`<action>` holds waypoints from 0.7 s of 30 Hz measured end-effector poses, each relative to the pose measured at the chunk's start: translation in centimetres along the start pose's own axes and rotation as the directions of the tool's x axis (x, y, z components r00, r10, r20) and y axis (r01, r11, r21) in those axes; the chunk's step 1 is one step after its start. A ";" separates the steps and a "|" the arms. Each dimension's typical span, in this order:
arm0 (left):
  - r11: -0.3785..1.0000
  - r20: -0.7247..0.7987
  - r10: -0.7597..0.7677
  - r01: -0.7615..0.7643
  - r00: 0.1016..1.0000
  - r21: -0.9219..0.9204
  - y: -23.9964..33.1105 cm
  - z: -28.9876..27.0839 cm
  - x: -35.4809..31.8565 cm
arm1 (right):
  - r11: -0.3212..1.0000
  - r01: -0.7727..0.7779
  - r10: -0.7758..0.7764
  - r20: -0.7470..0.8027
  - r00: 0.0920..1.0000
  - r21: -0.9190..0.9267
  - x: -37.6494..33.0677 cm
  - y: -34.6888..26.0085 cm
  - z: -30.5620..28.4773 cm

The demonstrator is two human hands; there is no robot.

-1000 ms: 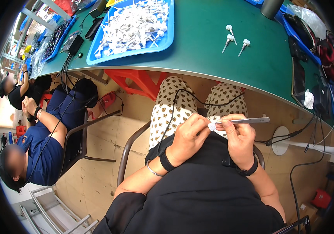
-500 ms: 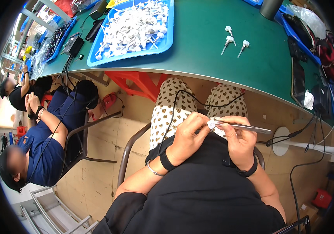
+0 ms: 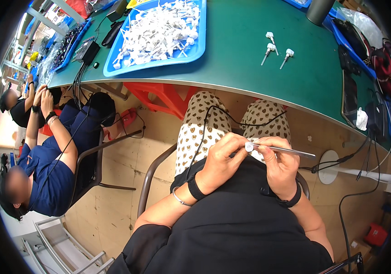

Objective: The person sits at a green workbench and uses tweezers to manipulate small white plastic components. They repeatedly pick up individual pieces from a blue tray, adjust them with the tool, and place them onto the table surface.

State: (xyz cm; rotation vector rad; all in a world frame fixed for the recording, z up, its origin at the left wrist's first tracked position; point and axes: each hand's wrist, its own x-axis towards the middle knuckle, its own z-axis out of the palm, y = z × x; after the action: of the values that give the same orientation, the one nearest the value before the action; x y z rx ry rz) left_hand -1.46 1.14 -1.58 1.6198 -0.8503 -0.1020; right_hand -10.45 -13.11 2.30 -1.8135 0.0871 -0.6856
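Above my lap, my left hand (image 3: pixel 224 160) pinches a small white plastic part (image 3: pixel 249 147) with a round end. My right hand (image 3: pixel 281 165) is closed around metal tweezers (image 3: pixel 291 150), whose back end points to the right. The tips of the tweezers meet the white part, but the exact contact is hidden by my fingers. On the green table (image 3: pixel 250 68) lie three loose white-headed parts (image 3: pixel 269 48) with thin metal-looking stems. A blue tray (image 3: pixel 159 66) to the left is heaped with many similar white parts (image 3: pixel 159 34).
A dark cylinder (image 3: pixel 319 10) stands at the back right. Beyond it are a blue tray with bags (image 3: pixel 357 39) and a phone-like dark slab (image 3: pixel 349 98). Black cables (image 3: pixel 80 82) hang off the table's edge. A co-worker in blue (image 3: pixel 52 169) sits at left, near a red stool (image 3: pixel 163 98).
The white part has turned slightly so its round end faces up more, and the tweezers have shifted a little. The co-worker at left has raised both hands toward the table.
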 end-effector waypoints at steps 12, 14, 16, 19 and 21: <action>0.999 0.007 0.024 -0.024 1.000 0.034 0.0 0.0 -0.1 | 0.994 -0.105 0.105 -0.009 0.994 0.006 -0.4 0.1 0.0; 0.999 0.005 0.019 -0.019 1.000 0.037 0.0 0.0 -0.1 | 0.992 -0.126 0.126 -0.014 0.992 0.013 -0.4 0.1 0.0; 0.998 0.016 0.032 -0.033 0.999 0.062 0.0 0.0 0.0 | 0.994 -0.109 0.109 -0.019 0.994 0.005 -0.4 0.1 0.1; 0.996 0.022 0.043 -0.045 0.999 0.082 0.0 -0.1 0.0 | 0.994 -0.108 0.108 -0.010 0.994 -0.013 -0.3 0.0 0.1; 0.995 0.026 0.046 -0.049 0.999 0.089 0.0 -0.1 0.0 | 0.996 -0.081 0.081 -0.007 0.997 -0.025 -0.3 0.1 0.1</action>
State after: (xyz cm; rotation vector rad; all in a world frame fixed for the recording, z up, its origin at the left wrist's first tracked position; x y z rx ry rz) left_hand -1.41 1.22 -1.61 1.6841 -0.9222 -0.0498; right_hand -10.58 -12.95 2.03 -1.8223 0.1726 -0.6351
